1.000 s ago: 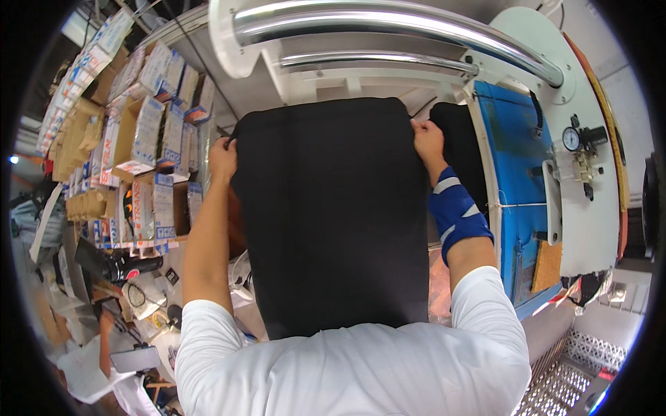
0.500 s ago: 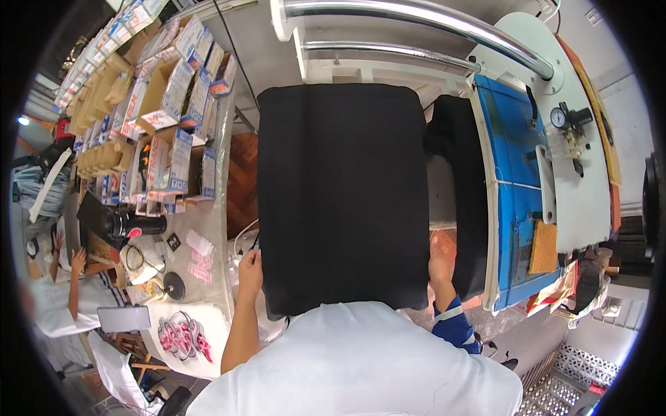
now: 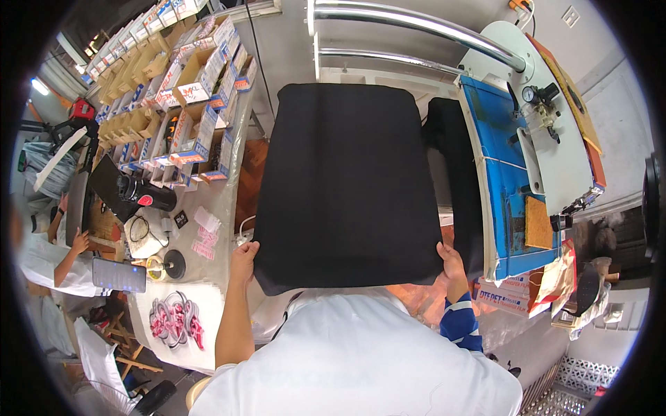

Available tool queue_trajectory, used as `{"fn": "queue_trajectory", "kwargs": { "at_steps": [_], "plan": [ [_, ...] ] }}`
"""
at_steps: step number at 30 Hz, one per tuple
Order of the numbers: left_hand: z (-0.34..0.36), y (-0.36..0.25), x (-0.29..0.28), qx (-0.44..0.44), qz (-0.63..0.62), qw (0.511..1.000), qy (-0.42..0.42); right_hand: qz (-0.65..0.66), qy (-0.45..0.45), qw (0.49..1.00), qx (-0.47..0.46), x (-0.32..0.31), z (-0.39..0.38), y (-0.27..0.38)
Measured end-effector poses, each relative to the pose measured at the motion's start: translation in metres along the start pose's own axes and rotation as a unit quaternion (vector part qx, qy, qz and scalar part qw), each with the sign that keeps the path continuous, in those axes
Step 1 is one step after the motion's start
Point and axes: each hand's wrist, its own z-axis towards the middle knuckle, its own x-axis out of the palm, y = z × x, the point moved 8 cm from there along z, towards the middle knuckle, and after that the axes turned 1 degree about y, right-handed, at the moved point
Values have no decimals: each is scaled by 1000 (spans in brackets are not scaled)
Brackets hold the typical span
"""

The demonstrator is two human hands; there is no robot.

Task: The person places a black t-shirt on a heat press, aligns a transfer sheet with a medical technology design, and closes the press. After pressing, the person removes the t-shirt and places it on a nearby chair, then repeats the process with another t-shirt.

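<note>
red and blue lettering (image 3: 191, 91) on cardboard boxes (image 3: 204, 133)

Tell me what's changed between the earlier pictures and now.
The left hand and right hand moved toward the body, from the far part of the black cloth to its side edges near the close corners. Any letting go in between is unclear. The cloth stays spread out, the blue panel to its right.

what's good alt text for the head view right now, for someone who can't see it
A person's left hand and right hand hold opposite edges of a broad black cloth near its closest corners. Open cardboard boxes stand at left; at right is a white machine with a blue panel.
</note>
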Motion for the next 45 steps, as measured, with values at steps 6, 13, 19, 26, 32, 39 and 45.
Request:
{"fn": "queue_trajectory", "kwargs": {
  "at_steps": [6,13,19,26,32,39,45],
  "plan": [
    [-32,-13,-11,-42,103,993,-45,44,-42,998,-23,-26,3,-23],
    [-28,5,-9,-53,-30,998,5,92,-43,994,-26,-10,-16,-13],
    [-30,5,3,-36,-46,998,29,101,-32,994,-18,-34,-5,-29],
    [-33,-2,7,8,-70,994,79,58,-81,995,30,-52,0,-45],
    [-26,8,-11,-28,-51,996,66,74,-84,994,3,-8,-18,-14],
    [-15,34,-8,-75,90,992,42,-155,-81,984,16,-78,17,-66],
    [31,-22,10,91,431,897,-35,-543,-185,815,-83,3,60,69]
  ]
}}
